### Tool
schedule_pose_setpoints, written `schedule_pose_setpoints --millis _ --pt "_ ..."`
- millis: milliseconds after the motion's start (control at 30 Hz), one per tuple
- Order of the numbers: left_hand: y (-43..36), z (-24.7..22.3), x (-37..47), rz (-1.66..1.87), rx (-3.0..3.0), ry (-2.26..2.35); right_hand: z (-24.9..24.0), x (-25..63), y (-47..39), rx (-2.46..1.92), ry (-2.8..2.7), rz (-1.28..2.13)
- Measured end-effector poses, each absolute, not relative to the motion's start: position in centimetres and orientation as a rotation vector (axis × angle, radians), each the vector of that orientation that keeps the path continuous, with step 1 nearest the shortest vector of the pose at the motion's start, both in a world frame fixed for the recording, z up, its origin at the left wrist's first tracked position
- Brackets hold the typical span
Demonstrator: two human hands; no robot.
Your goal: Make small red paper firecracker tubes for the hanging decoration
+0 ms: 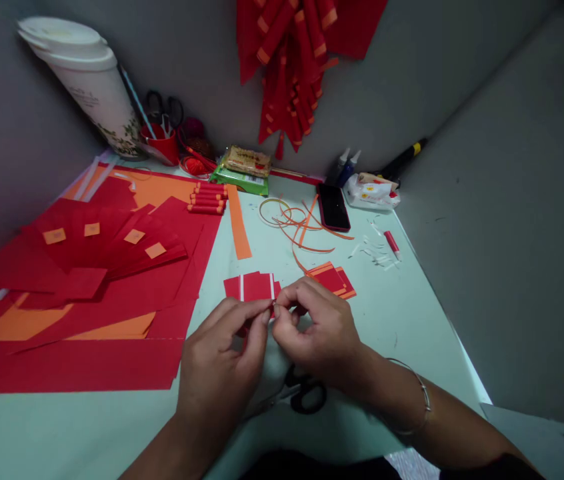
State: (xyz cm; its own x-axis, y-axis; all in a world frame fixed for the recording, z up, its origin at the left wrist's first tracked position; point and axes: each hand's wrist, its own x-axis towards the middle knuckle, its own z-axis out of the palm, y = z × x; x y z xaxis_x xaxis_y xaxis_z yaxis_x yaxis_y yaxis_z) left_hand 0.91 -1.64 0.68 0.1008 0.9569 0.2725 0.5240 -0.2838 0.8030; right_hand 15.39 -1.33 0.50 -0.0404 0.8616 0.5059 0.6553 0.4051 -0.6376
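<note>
My left hand (227,347) and my right hand (315,327) meet at the middle of the table, thumbs and forefingers pinched close together. A small red piece shows between the left fingertips; what the right fingertips pinch is too small to make out. Just beyond them lie red paper pieces with white strips (257,285). Red cards with orange edges (329,278) lie behind my right hand. Black-handled scissors (307,395) rest under my wrists, partly hidden. Thin orange strips (307,248) curl behind the hands.
Red and orange paper sheets (112,363) cover the left side. Small red rolls (207,199), a flat orange strip (239,223), a phone (333,207) and a tissue pack (371,192) lie farther back. A tall cup (87,87) stands back left; red decorations (292,73) hang on the wall.
</note>
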Motion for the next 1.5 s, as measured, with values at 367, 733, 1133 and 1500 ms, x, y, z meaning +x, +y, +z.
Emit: schedule_pose_setpoints --millis 367,733,1133,1500 --pt "-0.7 0.7 -0.3 1.017 1.383 1.529 3.3 16.9 -1.6 -1.326 -1.352 1.042" --pt "0.0 0.7 -1.1 1.131 1.068 1.553 1.3 26.6 4.7 -1.69 -1.376 0.249" --pt "1.1 1.4 -0.7 1.465 0.416 1.149 -2.0 16.5 0.7 -1.456 -2.17 0.809" --pt "1.0 1.3 -1.0 1.457 0.416 1.146 0.2 17.3 0.3 -1.28 -2.005 1.532"
